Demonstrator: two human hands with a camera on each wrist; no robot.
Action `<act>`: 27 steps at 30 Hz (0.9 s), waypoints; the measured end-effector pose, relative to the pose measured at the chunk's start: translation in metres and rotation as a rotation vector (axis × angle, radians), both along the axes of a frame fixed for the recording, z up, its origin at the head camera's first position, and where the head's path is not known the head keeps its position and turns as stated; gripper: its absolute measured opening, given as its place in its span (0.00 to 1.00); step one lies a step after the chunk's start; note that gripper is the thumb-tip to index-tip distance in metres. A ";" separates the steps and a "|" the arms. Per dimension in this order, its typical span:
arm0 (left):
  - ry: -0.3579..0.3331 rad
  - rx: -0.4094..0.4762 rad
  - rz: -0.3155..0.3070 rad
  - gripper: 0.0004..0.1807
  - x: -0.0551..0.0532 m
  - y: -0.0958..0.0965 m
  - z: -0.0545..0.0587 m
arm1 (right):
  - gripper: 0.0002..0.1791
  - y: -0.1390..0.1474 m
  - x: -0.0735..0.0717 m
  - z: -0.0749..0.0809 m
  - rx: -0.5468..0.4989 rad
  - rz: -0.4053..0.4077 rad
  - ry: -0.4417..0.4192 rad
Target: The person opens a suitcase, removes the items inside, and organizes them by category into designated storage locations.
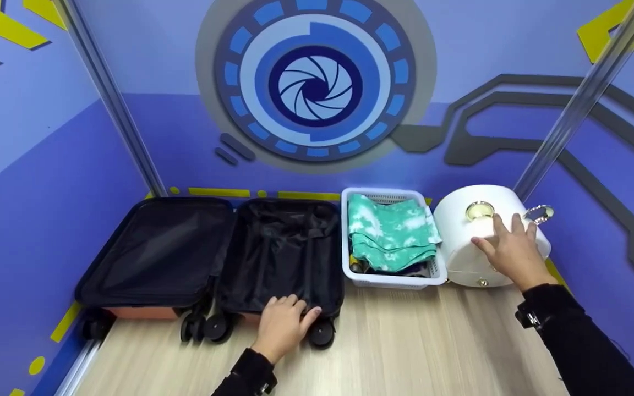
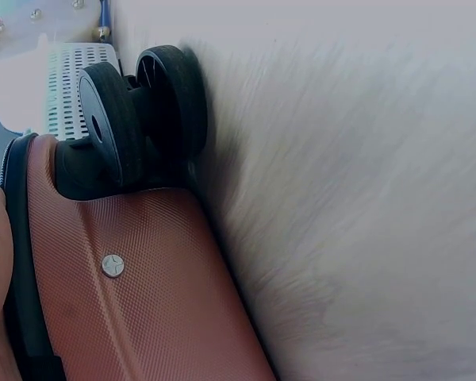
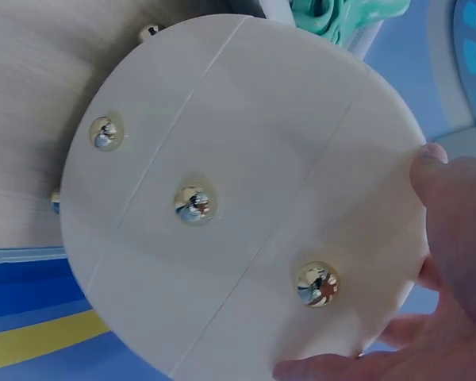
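Note:
An open suitcase point(image 1: 282, 258) with black lining and a reddish-brown shell point(image 2: 143, 270) lies flat, its two halves side by side. My left hand point(image 1: 282, 324) rests on the front rim of its right half, between two black wheels point(image 1: 321, 334), fingers lying over the edge. On the right stands a white drum-shaped box point(image 1: 463, 247) with gold ring handles on top. My right hand point(image 1: 515, 254) touches its upper side with fingers spread, thumb near the edge of the round front face. Gold knobs point(image 3: 194, 203) dot that face in the right wrist view.
Between suitcase and white box stands a white plastic basket point(image 1: 395, 285) holding a folded green-and-white cloth point(image 1: 394, 231) over darker items. The suitcase's left half point(image 1: 160, 253) lies against the back wall. Blue printed walls point(image 1: 157, 126) enclose the wooden tabletop point(image 1: 399, 335).

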State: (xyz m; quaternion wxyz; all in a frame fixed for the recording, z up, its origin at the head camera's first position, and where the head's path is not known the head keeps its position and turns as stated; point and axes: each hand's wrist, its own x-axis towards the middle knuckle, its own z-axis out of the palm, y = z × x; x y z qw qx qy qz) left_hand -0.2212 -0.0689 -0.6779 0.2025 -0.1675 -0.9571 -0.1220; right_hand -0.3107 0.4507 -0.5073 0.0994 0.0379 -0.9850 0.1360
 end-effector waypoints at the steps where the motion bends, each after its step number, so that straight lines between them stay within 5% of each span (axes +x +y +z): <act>1: 0.002 -0.001 0.000 0.33 0.000 0.000 0.000 | 0.50 0.000 -0.003 0.000 -0.003 -0.001 -0.002; 15: 0.040 0.004 -0.001 0.32 -0.001 0.000 0.001 | 0.52 -0.003 -0.038 0.011 -0.004 -0.029 -0.062; 27: 0.028 0.000 0.000 0.32 -0.001 0.000 -0.002 | 0.51 -0.004 -0.040 0.004 -0.001 -0.039 -0.047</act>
